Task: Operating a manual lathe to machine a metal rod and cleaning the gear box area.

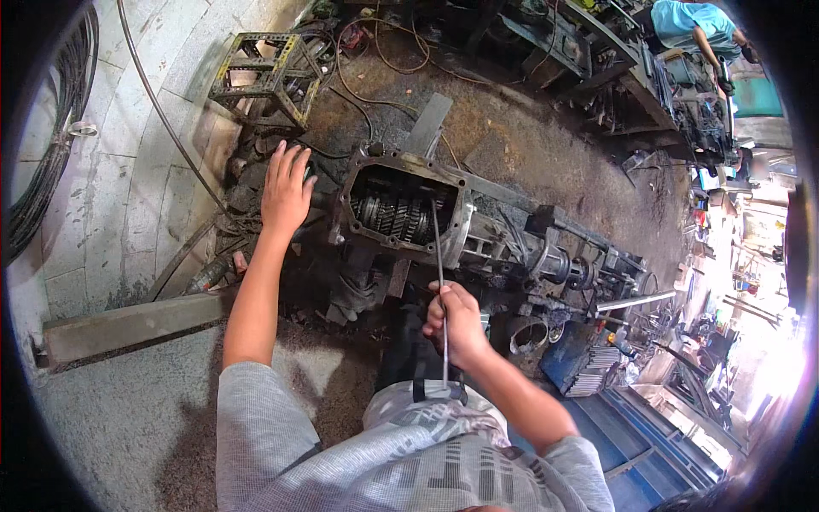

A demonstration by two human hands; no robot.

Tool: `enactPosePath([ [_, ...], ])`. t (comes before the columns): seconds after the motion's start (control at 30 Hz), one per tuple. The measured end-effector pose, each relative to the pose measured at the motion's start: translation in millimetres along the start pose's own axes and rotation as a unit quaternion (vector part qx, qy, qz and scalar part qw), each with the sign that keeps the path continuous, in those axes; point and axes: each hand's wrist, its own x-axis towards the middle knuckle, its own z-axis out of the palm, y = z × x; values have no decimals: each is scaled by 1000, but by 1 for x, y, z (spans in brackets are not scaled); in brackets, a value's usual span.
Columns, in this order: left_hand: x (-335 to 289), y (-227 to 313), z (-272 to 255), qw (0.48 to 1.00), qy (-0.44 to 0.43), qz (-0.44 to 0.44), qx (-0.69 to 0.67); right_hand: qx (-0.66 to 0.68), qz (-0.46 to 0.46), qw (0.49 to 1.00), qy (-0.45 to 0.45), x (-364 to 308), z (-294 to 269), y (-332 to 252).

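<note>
In front of me lies an open gearbox housing [467, 183], its rectangular opening showing dark toothed gears [397, 219] inside. My right hand [459, 324] is closed around a long thin metal rod [439, 247]. The rod's far end reaches into the right side of the opening, and its near end points back toward my waist. Left of the housing, my left hand [287, 189] is stretched out with its fingers extended, next to the shaft end. I see nothing held in it; whether its palm touches anything is hidden.
A yellow-and-black metal stand [256, 72] is beyond my left hand, near coiled cable [55, 162] on the tiled wall. A beam [141, 328] lies at left. Shafts and parts [559, 264] extend right, beside blue metal frames [653, 461]. A person in blue [693, 26] is far right.
</note>
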Motion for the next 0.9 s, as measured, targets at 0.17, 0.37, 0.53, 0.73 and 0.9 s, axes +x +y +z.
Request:
enactPosePath([
  [0.17, 7, 1, 0, 999, -34, -20, 23, -513, -165, 842, 24, -1, -68, -53],
  [0.37, 6, -3, -1, 998, -51, -37, 16, -855, -314, 409, 52, -54, -21, -143],
  [0.53, 5, -3, 0, 998, -43, -40, 2, -897, -287, 335, 12, -43, 25, -162],
  [0.73, 11, 0, 1, 999, -21, -24, -24, -911, -279, 301, -38, -16, 41, -168],
  [0.9, 8, -3, -2, 999, -10, -28, -32, -896, -328, 297, -30, -14, 39, -155],
])
